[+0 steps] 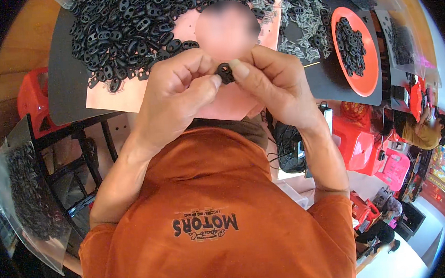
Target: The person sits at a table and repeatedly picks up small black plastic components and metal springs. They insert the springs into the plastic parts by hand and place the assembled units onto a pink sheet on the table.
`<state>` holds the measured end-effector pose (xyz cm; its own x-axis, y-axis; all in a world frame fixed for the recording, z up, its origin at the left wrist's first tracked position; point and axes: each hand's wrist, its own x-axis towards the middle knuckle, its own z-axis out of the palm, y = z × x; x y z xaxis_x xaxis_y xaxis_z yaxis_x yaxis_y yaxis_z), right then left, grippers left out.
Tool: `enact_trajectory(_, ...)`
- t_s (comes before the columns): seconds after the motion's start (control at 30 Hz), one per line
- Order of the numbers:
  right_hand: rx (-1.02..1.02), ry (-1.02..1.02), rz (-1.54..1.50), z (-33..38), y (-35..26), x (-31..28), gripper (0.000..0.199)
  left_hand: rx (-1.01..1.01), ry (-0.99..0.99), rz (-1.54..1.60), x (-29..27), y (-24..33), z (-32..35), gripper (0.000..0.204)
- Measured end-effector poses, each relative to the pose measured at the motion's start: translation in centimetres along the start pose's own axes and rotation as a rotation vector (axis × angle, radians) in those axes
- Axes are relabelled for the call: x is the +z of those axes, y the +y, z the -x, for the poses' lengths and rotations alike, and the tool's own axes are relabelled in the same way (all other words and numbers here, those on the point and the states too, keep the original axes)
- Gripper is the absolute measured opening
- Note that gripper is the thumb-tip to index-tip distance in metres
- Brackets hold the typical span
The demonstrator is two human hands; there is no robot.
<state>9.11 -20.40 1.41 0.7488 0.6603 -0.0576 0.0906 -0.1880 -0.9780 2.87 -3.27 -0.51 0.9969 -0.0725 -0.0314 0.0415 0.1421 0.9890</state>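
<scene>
Between my two hands, over the near edge of the table, is a small black plastic cord lock with holes in it. My left hand pinches its left side between thumb and bent fingers. From the other side, my right hand grips it, the thumb pressed on its upper right. My fingers hide part of the piece. Just beyond the hands lies a large heap of black two-hole cord locks. Small silvery springs are scattered right of that heap. A blurred round patch covers the spot behind my fingertips.
A pink sheet lies under the heap on the black tabletop. An orange oval tray at right holds more black pieces. Red stools stand left and right. A clear bag of black parts is at left; people sit far right.
</scene>
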Motion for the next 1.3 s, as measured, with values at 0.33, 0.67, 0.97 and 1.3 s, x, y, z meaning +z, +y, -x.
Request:
enact_trajectory(0.33,0.024,0.000,-0.036,0.1,0.1,-0.4,0.027,-0.074,0.019,-0.080,0.2,0.7,-0.2,0.011)
enact_trajectory(0.67,-0.114,0.186,0.234,1.4,-1.2,-1.8,0.017,-0.048,-0.034,-0.088,-0.2,0.6,-0.3,0.011)
enact_trajectory(0.97,0.124,0.650,0.522,5.3,-1.4,-14.7,0.025,-0.043,-0.067,-0.087,0.0,-0.2,0.0,0.008)
enact_trajectory(1.3,0.087,0.558,0.733,4.7,-2.3,-12.1,0.021,0.086,-0.096,-0.226,-0.5,-0.5,0.3,0.007)
